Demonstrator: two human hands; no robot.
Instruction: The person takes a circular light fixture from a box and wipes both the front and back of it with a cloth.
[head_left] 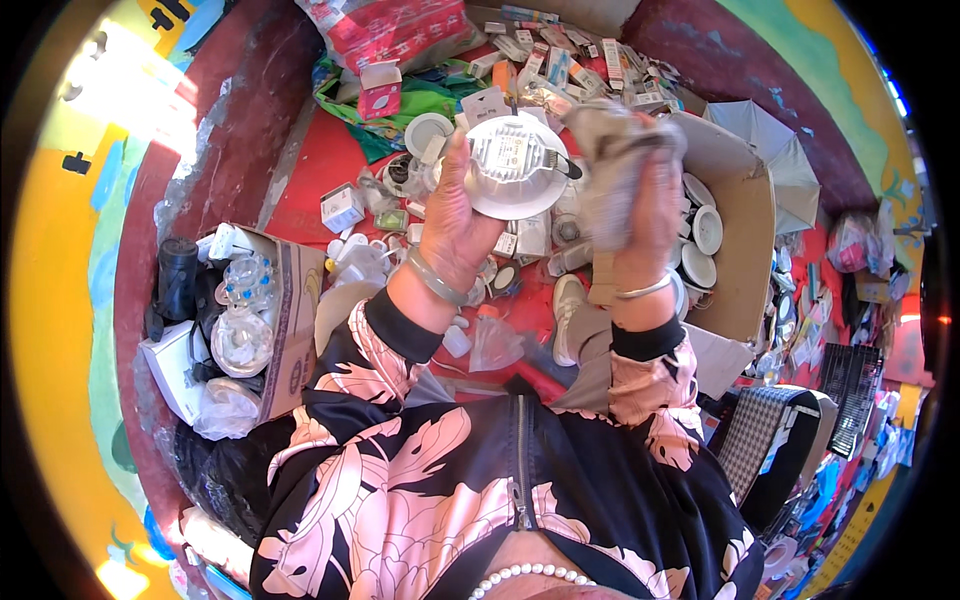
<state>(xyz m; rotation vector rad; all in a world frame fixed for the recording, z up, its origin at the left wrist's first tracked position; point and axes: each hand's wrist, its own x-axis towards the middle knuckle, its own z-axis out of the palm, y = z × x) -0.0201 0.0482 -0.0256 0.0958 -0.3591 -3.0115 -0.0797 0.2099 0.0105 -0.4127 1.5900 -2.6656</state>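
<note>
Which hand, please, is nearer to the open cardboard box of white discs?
The right hand is nearer: gripping a greyish cloth, it is just left of the box; the left hand, holding a lamp, is farther left.

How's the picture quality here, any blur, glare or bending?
Head view: the greyish cloth in the right hand is smeared, probably by motion, while the round white lamp in the left hand looks fairly sharp; head view: glare bleaches the painted wall at upper left; head view: fisheye distortion curves the maroon band, and the corners go black.
</note>
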